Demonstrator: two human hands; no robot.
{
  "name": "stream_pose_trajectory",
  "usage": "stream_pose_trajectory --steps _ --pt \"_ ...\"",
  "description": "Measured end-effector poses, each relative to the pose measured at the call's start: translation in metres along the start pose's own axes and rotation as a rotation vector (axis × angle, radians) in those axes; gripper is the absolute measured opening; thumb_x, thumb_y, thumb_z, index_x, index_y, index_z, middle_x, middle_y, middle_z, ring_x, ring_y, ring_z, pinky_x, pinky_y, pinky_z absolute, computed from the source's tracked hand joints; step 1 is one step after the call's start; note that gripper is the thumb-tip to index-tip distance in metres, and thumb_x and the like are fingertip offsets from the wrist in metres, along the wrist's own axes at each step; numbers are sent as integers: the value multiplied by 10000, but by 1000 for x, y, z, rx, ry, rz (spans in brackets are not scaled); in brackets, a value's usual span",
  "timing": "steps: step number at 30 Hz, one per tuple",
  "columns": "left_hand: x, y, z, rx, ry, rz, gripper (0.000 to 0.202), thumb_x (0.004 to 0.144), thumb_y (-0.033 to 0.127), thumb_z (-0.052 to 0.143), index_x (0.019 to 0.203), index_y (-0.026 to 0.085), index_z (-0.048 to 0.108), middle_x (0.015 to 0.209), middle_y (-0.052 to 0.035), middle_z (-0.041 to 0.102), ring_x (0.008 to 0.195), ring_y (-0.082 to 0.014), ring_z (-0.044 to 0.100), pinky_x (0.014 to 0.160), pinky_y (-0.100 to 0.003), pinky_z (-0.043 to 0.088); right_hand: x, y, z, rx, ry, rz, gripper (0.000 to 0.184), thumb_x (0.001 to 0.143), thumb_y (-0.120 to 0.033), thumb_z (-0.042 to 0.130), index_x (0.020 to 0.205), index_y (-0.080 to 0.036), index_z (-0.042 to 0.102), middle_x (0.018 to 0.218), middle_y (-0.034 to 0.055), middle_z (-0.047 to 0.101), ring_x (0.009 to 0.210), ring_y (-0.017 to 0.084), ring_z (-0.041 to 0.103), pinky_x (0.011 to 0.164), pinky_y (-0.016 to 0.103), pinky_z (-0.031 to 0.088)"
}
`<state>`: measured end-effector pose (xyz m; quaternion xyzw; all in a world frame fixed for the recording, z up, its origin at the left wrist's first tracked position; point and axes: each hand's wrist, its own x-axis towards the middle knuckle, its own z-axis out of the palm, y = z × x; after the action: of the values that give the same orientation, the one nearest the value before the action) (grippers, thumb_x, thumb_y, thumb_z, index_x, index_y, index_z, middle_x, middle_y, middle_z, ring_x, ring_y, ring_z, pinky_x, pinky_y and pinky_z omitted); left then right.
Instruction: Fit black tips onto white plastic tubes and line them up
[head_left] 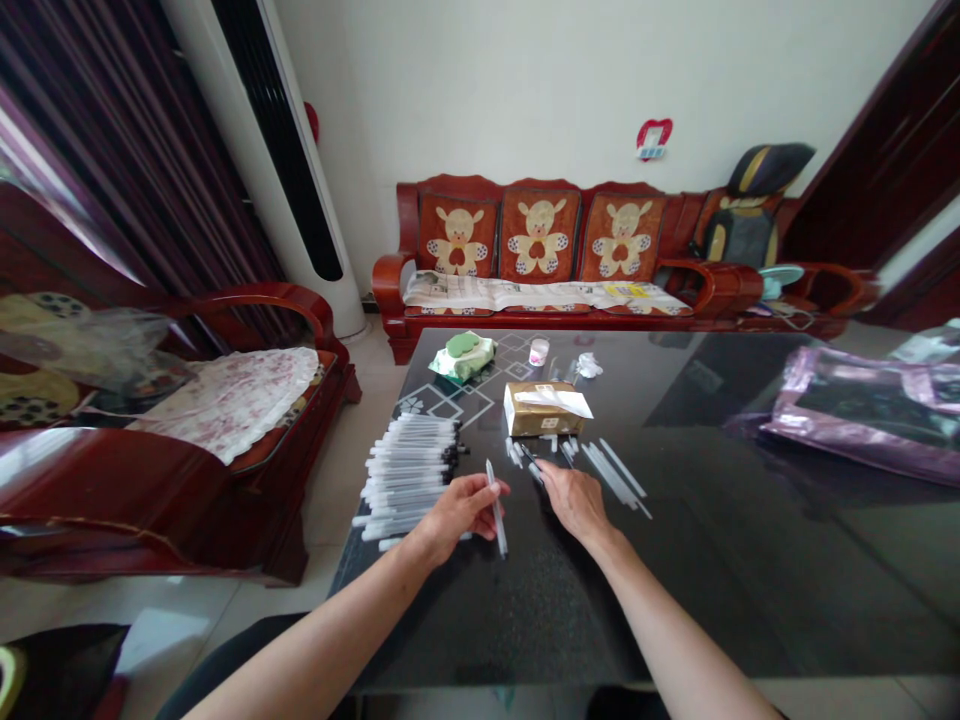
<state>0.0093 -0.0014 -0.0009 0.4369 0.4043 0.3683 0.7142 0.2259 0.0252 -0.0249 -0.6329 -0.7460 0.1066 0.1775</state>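
Note:
My left hand (461,510) is closed on a white pen (496,508), which it holds tilted just above the black glass table (712,560). Left of it lies a stack of several white pens (409,470) with dark tips. My right hand (574,497) reaches forward with its fingertips pinched at the small loose pen parts (536,460); what they pinch is too small to name. More white pen tubes (615,473) lie just right of that hand.
A brown tissue box (544,408) stands behind the parts. Further back are a green wipes pack (465,355), a small cup (538,351) and a crumpled wrapper (589,365). A purple plastic bag (862,410) lies at the right. Red wooden sofas surround the table.

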Motion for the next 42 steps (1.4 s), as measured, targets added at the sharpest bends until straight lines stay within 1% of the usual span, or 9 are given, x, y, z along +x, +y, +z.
stream_pose_trajectory --steps 3,6,13,18,22,30,35,40,42 --pt "-2 2 1 18 -5 13 388 735 477 659 943 149 639 688 -30 625 497 -94 571 470 -192 458 0 -2 5 -65 -27 -5 301 922 -292 446 1168 -294 620 817 88 743 799 242 694 689 302 431" --pt "-2 4 2 36 -1 27 380 753 472 643 951 148 634 691 -29 623 503 -93 569 474 -194 460 0 -1 7 -83 -30 -6 265 908 -256 462 1090 -278 653 829 91 738 814 243 688 696 304 421" --pt "0 -1 2 117 -33 54 359 770 455 627 953 146 638 655 -18 603 515 -102 576 473 -195 472 0 -3 7 51 -4 22 172 848 -212 508 902 -232 670 815 80 715 824 235 662 706 302 402" --pt "1 -1 2 167 -46 82 378 745 459 652 941 136 659 684 -37 623 522 -105 581 471 -187 464 2 -6 -2 330 15 58 68 795 -229 548 813 -209 610 632 24 621 660 196 618 621 284 406" --pt "1 0 1 221 -53 105 417 757 480 630 975 125 651 716 -53 637 540 -107 578 478 -191 460 3 -10 -10 681 -90 54 116 795 -304 544 848 -202 529 525 -46 533 443 132 525 454 238 405" --pt "-2 5 4 240 -111 139 461 811 502 560 1045 109 610 671 -18 579 594 -115 584 556 -219 476 -4 -20 -20 1252 -267 23 170 792 -301 549 894 -208 449 615 -18 621 489 154 603 477 300 521" --pt "-5 8 5 196 -77 91 463 780 509 597 1019 113 620 657 7 535 526 -108 574 504 -213 456 -4 -20 -22 1434 -286 34 144 819 -309 551 889 -203 482 581 -20 609 455 148 585 426 274 496" --pt "-5 6 5 198 -82 74 435 773 494 614 968 106 640 645 13 525 503 -97 565 482 -197 431 -1 -16 -16 1515 -240 94 149 833 -305 598 814 -168 543 465 -69 501 334 64 418 308 164 346" --pt "-4 5 4 201 -91 66 431 777 491 610 970 107 645 644 12 528 506 -99 568 479 -195 427 0 -14 -14 1532 -224 119 147 823 -288 619 796 -158 557 464 -74 492 332 51 408 300 146 316"
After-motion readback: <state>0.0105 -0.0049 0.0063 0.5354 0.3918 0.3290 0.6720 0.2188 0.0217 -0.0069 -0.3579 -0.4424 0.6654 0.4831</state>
